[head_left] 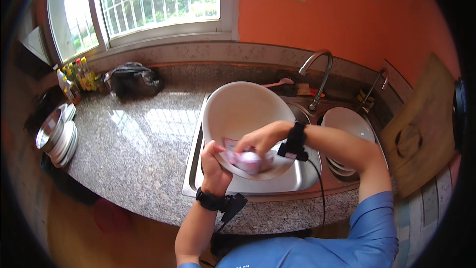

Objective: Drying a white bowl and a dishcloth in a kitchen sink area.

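Observation:
A large white bowl (241, 108) is tilted towards me over the left basin of the stainless-steel sink (290, 184). My left hand (215, 169) grips its near left rim, thumb on the inside edge. Inside the bowl, my right hand (262, 139) presses a bunched pink-and-white cloth (247, 160) against the near wall. The cloth is blurred, and part of it lies behind the fingers. Each wrist wears a black band with a small device, and a cable hangs from the right one.
A curved faucet (323, 70) rises behind the sink; a second faucet (379, 82) is farther right. White bowls (349, 123) fill the right basin. Stacked plates (68, 141) with a metal bowl (50, 130), sauce bottles (83, 74) and a black plastic bag (134, 80) occupy the granite counter (141, 156). A board (420, 130) leans at right.

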### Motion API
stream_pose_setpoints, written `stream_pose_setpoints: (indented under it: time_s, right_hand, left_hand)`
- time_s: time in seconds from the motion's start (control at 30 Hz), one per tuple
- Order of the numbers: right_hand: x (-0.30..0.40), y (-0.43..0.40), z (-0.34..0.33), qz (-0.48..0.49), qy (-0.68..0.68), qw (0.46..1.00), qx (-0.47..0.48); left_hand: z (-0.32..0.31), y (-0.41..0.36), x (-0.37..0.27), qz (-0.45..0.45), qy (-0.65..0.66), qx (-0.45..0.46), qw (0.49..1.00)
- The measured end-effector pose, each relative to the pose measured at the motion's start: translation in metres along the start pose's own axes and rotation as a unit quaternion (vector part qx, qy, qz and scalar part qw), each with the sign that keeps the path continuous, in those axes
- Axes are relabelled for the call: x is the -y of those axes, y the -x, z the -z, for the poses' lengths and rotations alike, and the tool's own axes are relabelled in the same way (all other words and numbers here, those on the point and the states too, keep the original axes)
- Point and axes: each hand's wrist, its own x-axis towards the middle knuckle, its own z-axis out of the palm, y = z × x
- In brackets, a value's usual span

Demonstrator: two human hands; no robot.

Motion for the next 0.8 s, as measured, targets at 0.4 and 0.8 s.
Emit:
stream_pose_setpoints:
  time_s: [0.4, 0.8]
  right_hand:
    - [0.023, -0.023, 0.025, -0.111, 0.331, 0.764, -0.542]
    - [0.046, -0.015, 0.048, 0.068, 0.681, 0.665, -0.298]
  left_hand:
    - [0.005, 0.003, -0.003, -0.074, -0.045, -0.019, 0.996]
    - [0.003, 0.011, -0.018, -0.048, -0.029, -0.031, 0.998]
